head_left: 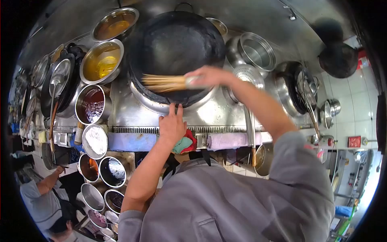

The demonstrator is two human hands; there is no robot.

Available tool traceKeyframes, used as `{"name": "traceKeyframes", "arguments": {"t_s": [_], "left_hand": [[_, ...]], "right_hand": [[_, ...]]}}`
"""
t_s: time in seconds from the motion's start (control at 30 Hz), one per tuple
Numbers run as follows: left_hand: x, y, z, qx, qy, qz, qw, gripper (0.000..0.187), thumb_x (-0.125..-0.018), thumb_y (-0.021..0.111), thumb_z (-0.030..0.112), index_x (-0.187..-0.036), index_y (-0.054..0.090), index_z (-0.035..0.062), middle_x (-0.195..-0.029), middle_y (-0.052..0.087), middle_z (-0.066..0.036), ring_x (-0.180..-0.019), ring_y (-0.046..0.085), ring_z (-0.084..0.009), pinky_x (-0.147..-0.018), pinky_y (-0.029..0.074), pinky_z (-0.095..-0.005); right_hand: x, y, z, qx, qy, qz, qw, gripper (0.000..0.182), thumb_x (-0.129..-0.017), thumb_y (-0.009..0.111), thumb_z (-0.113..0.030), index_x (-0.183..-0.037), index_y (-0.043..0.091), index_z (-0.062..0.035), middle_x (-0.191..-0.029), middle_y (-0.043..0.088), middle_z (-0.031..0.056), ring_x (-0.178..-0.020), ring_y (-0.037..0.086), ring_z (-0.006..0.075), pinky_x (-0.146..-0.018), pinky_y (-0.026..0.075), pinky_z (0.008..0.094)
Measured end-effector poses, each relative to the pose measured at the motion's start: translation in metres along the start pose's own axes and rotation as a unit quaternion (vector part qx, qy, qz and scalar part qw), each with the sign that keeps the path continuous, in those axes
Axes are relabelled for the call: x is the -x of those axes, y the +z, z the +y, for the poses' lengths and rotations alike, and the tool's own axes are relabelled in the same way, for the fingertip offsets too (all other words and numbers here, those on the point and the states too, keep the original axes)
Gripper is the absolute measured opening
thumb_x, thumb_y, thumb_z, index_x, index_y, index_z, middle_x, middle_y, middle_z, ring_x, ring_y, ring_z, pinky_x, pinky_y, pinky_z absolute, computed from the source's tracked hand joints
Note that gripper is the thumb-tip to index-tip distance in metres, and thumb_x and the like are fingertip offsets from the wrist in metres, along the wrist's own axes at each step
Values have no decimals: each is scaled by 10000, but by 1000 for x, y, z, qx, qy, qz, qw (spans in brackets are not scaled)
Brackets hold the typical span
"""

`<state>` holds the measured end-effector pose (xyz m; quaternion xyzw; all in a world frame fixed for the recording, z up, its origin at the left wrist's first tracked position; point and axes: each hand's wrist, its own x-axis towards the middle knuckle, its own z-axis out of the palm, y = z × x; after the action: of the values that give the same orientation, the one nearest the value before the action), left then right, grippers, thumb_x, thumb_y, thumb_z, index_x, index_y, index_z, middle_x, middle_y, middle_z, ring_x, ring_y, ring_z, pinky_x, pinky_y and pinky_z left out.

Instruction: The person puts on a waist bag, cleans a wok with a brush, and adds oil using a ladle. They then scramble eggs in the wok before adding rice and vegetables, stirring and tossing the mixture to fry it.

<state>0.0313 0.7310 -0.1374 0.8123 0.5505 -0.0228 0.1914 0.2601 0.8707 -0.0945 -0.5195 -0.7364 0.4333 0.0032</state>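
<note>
A large black wok [173, 44] sits on the stove, with a ring handle at its far rim and another at its near rim. My right hand [207, 77], blurred by motion, is closed round the bound end of a bamboo wok brush [163, 82]. The brush lies sideways over the near part of the wok, its bristles pointing left. At the wok's near handle is my left hand [173, 123], two fingers stretched up onto it and the others bent. Whether those fingertips hook around the handle is hard to see.
Left stand bowls of yellow oil [105, 66], a pot of dark red liquid [90, 104] and a pot of white powder [95, 141]. To the right are a perforated strainer [249, 78] and a steel pot [258, 52]. Folded cloths [229, 140] line the front edge. A co-worker [44, 201] stands lower left.
</note>
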Motion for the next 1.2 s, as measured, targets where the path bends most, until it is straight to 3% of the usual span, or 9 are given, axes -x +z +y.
{"name": "traceKeyframes", "arguments": {"t_s": [0.1, 0.23, 0.3, 0.47, 0.53, 0.63, 0.73, 0.93, 1.2], "left_hand": [[-9, 5, -3, -7, 12, 34, 999, 675, -830, 661, 331, -1423, 427, 111, -1350, 414, -143, -944, 651, -320, -837, 467, -478], [-30, 6, -1, -9, 21, 141, 990, 296, -818, 680, 298, -1037, 693, 99, -1105, 547, -78, -1012, 556, -260, -900, 401, -465], [-37, 20, -9, -9, 46, 209, 977, 178, -811, 685, 275, -866, 711, 107, -976, 578, -44, -1037, 518, -235, -903, 369, -472], [-48, 19, -14, -21, 65, 223, 973, 120, -807, 673, 233, -877, 700, 139, -931, 592, -43, -987, 554, -233, -868, 363, -476], [-44, 22, -16, -38, 81, 232, 969, 105, -808, 662, 224, -870, 676, 140, -932, 594, -45, -960, 573, -237, -850, 370, -469], [-42, 9, -20, 12, 79, 160, 984, 159, -849, 640, 258, -867, 655, 101, -969, 633, -59, -955, 612, -271, -821, 434, -504], [-26, -13, -19, 58, 82, 102, 990, 215, -871, 630, 289, -867, 636, 75, -922, 665, -97, -882, 633, -297, -782, 479, -507], [-10, 8, -20, 115, 164, 231, 952, 251, -876, 631, 304, -817, 613, 61, -760, 657, -126, -796, 629, -328, -727, 509, -435], [-21, 13, -22, 142, 203, 239, 939, 272, -879, 628, 266, -745, 567, 38, -711, 625, -164, -747, 604, -354, -784, 468, -460]], "right_hand": [[-10, -103, 73, 347, 76, 161, 921, 474, -860, 646, -407, -1306, 576, -262, -1074, 691, 138, -967, 665, 334, -858, 526, 420], [-12, -74, 0, 117, 165, 616, 761, 323, -870, 580, -347, -1107, 654, -139, -955, 697, 163, -925, 683, 345, -786, 554, 446], [-43, -25, 4, 191, 239, 435, 847, 256, -858, 576, -279, -1027, 671, -111, -935, 692, 180, -942, 680, 364, -788, 555, 447], [11, 22, -20, 153, -158, 89, 971, 472, -857, 613, -437, -1268, 628, -205, -1120, 680, 147, -1049, 639, 339, -925, 491, 409], [34, -44, 43, 147, -10, 38, 988, 508, -832, 612, -531, -1229, 644, -216, -1114, 685, 129, -976, 662, 288, -878, 508, 413], [85, -153, 74, 381, 272, 416, 779, 486, -886, 592, -439, -1229, 596, -94, -997, 682, 130, -750, 680, 224, -651, 557, 374], [158, -152, 33, 81, 30, 763, 641, 307, -927, 567, -339, -1071, 652, -83, -826, 693, 143, -713, 649, 189, -653, 508, 376], [241, 26, 22, -393, -25, 568, 722, 642, -906, 639, -118, -1448, 295, -137, -992, 571, 96, -711, 595, 194, -597, 564, 359], [244, 167, 39, 36, 275, 313, 908, 624, -740, 757, -234, -1333, 569, -206, -1080, 676, 214, -1002, 657, 348, -889, 505, 396]]}}
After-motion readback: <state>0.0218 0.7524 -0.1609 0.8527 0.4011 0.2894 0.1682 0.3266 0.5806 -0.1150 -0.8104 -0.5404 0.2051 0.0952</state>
